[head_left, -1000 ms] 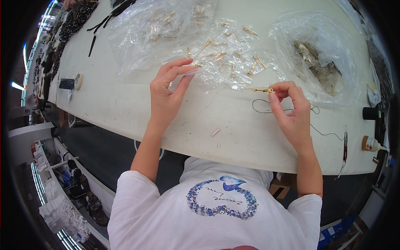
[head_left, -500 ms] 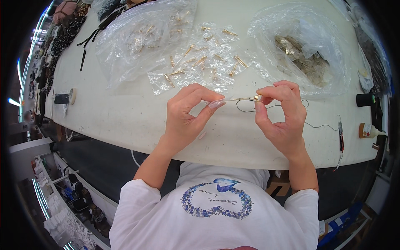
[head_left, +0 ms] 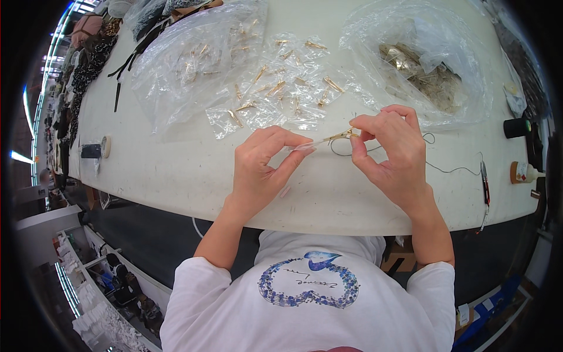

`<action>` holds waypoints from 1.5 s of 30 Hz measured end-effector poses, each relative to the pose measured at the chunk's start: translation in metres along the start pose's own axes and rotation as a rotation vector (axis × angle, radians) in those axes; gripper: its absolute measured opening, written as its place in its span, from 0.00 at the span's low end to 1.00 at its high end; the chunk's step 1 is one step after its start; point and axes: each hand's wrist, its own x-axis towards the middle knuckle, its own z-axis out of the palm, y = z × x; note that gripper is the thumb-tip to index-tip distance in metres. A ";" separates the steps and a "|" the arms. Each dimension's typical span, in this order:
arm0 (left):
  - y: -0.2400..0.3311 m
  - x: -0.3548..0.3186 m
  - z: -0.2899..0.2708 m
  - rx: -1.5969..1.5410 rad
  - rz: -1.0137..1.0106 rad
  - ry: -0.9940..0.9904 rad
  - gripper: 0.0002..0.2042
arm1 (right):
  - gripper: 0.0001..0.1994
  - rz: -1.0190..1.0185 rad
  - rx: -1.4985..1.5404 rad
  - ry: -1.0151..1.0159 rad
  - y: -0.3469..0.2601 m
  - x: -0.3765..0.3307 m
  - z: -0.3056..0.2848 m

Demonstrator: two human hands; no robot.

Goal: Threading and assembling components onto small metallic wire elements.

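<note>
Over the white table [head_left: 176, 170] my left hand [head_left: 261, 170] pinches the open end of a small clear plastic sleeve [head_left: 305, 145]. My right hand [head_left: 393, 152] pinches a thin gold-coloured metal piece [head_left: 341, 136] whose tip sits at the sleeve's mouth. Both hands meet just above the table's near edge. A thin dark thread [head_left: 446, 169] trails from under my right hand toward the right.
Small bagged gold pieces [head_left: 275, 88] lie spread behind my hands. Large clear bags lie at back left [head_left: 187, 64] and back right [head_left: 428, 64], the right one holding loose metal parts. A black spool [head_left: 516, 127], a glue bottle [head_left: 524, 172] and a slim tool [head_left: 484, 176] sit at right.
My left hand came back from the bagged pieces with a clear sleeve and met my right hand. The gold piece now sits at the sleeve's mouth.
</note>
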 end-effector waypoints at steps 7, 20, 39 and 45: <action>0.006 -0.009 0.015 -0.292 -0.266 -0.126 0.09 | 0.09 -0.027 0.059 -0.087 -0.013 -0.007 0.017; 0.002 -0.010 0.031 -0.686 -0.372 -0.065 0.20 | 0.07 0.314 0.495 -0.089 -0.025 -0.016 0.033; -0.084 0.044 -0.119 0.645 -0.125 0.539 0.15 | 0.09 0.535 0.643 -0.264 -0.023 -0.010 0.022; -0.093 0.014 -0.089 0.624 -0.284 0.349 0.18 | 0.07 0.298 0.318 -0.270 -0.019 -0.009 0.026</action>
